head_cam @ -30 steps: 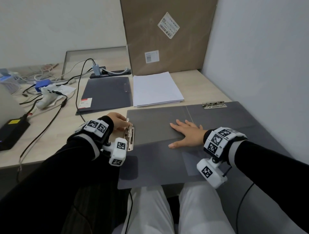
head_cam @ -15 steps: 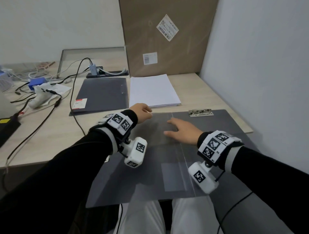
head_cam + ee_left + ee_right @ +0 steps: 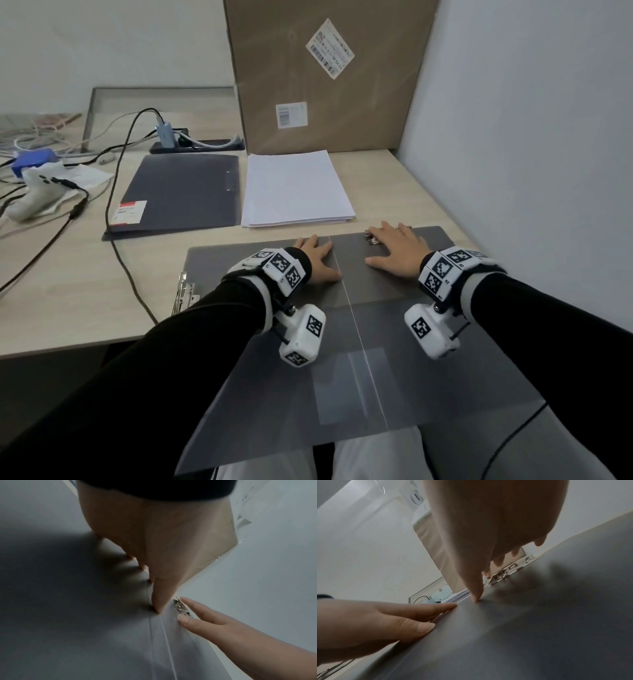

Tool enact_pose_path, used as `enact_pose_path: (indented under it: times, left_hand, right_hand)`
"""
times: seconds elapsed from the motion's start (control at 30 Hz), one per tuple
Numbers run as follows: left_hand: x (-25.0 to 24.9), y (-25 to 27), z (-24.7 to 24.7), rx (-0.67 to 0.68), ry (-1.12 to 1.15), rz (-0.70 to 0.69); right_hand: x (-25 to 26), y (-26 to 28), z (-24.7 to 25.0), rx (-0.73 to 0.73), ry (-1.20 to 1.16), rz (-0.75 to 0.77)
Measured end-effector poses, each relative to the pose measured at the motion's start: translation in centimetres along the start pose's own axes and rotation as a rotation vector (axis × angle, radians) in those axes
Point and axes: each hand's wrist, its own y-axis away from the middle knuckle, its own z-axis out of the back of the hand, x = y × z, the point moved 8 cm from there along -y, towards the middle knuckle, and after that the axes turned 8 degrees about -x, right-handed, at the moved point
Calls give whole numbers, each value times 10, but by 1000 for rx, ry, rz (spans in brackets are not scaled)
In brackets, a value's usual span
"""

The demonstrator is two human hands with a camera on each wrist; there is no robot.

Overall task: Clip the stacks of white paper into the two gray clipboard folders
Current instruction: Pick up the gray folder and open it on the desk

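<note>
Gray clipboard folder (image 3: 394,325), opened flat: lies at the near edge of the desk (image 3: 68,291), its near part overhanging the person's lap, spine crease running near to far between the two hands. Metal clip (image 3: 371,237) at the far edge of the right panel; a second clip (image 3: 185,291) projects from the left edge. Left hand (image 3: 317,262): fingers straight, palm down, pressing the left panel just beside the crease. Right hand (image 3: 399,248): fingers spread flat on the right panel, fingertips touching or nearly touching the far clip. Change over the last second: left hand has quit the left-edge clip and come to the crease, right hand has slid farther toward the far clip, and the folder has shifted nearer. Judgement: the folder is being flattened and settled, ready to take paper; nothing is clipped yet. Stack of white paper (image 3: 294,190): loose, just beyond the folder's far edge. Second gray folder (image 3: 178,192): closed, left of the stack, touching or almost touching it. Cardboard box (image 3: 325,75): upright against the far wall. Cables and small devices: far left.
</note>
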Motion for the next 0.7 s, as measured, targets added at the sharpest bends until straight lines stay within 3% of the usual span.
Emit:
enact_pose_path:
  times: [0.27, 0.7]
  left_hand:
    - [11, -2, -5, 4, -41, -39]
    - [11, -3, -5, -1, -41, -37]
  right_hand:
    - [0, -15, -13, 49, -11, 38]
    - [-3, -32, -9, -64, -154, 50]
